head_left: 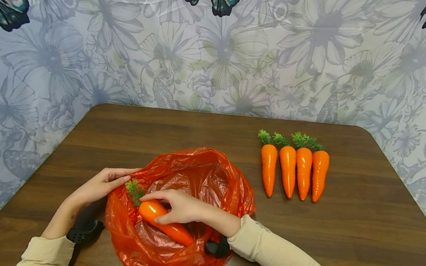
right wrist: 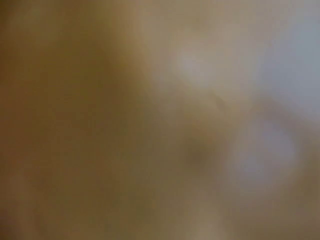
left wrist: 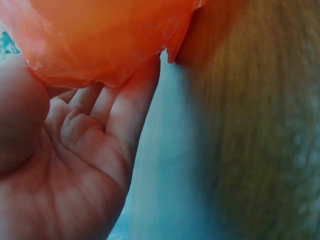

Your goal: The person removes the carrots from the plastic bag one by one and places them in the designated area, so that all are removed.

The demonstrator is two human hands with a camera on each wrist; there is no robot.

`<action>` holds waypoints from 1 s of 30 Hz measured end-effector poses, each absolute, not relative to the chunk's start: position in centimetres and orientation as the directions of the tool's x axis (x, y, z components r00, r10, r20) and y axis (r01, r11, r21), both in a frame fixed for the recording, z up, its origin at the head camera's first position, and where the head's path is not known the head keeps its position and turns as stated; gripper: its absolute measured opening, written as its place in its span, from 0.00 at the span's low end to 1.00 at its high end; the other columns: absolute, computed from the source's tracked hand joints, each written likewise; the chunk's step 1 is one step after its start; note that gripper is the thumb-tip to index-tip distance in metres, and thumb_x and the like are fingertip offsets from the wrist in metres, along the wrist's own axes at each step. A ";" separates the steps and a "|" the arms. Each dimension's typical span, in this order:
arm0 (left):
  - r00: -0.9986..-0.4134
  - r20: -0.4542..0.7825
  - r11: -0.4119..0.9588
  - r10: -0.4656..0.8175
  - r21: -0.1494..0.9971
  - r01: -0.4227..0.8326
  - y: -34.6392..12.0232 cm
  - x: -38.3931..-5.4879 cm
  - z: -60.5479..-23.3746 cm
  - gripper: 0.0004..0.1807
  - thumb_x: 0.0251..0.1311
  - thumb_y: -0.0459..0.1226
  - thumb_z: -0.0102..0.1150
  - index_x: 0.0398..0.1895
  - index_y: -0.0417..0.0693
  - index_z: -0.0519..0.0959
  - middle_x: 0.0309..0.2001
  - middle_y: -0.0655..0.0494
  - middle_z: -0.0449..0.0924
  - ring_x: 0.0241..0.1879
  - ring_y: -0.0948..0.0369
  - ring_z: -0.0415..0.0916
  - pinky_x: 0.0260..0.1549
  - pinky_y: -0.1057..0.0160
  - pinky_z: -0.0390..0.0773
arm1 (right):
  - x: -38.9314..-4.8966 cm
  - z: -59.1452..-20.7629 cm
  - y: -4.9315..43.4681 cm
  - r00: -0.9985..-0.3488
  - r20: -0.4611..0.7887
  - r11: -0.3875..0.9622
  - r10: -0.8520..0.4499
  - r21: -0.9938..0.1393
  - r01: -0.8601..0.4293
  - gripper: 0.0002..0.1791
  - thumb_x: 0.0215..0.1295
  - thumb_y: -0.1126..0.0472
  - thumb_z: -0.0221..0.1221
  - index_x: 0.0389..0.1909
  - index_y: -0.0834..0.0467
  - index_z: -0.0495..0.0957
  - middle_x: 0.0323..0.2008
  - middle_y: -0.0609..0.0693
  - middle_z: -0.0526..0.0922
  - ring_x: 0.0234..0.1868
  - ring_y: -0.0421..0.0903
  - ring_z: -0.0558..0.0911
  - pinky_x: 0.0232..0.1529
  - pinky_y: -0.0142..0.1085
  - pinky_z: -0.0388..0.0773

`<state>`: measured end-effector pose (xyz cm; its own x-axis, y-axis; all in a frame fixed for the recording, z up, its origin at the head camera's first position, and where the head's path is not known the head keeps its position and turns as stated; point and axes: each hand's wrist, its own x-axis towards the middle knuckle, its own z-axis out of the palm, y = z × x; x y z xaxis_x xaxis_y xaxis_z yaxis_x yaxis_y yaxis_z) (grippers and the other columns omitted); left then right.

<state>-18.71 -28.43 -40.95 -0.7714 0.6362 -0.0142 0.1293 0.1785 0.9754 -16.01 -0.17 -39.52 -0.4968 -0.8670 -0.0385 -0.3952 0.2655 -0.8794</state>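
A red plastic bag (head_left: 189, 165) lies wide open on the table in the head view. Inside its mouth my right hand (head_left: 185, 206) grips an orange toy carrot (head_left: 174, 230), thumb on one side and fingertips near the green top. The carrot lies tilted, its leafy end toward the left rim. My left hand (head_left: 102, 184) holds that left rim, the fingers straight and the thumb close to them. Seen from the left wrist, the bag's film (left wrist: 110, 40) lies over the fingers and hides their tips. The right wrist view is too blurred to read.
Several more orange carrots (head_left: 287, 170) with green tops lie in a row on the brown wooden table (head_left: 363, 203), right of and behind the bag. A patterned floral cloth (head_left: 221, 63) with butterflies stands behind the table.
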 end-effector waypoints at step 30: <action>-0.781 -0.034 0.182 0.624 0.978 0.103 -28.3 -18.8 -41.2 0.22 0.72 0.30 0.38 0.66 0.29 0.59 0.48 0.32 0.76 0.29 0.42 0.80 0.26 0.46 0.79 | -17.6 -35.2 4.1 -0.598 0.122 -0.021 -0.792 -0.985 -0.173 0.33 0.61 0.73 0.59 0.67 0.59 0.63 0.62 0.52 0.67 0.59 0.44 0.71 0.51 0.37 0.74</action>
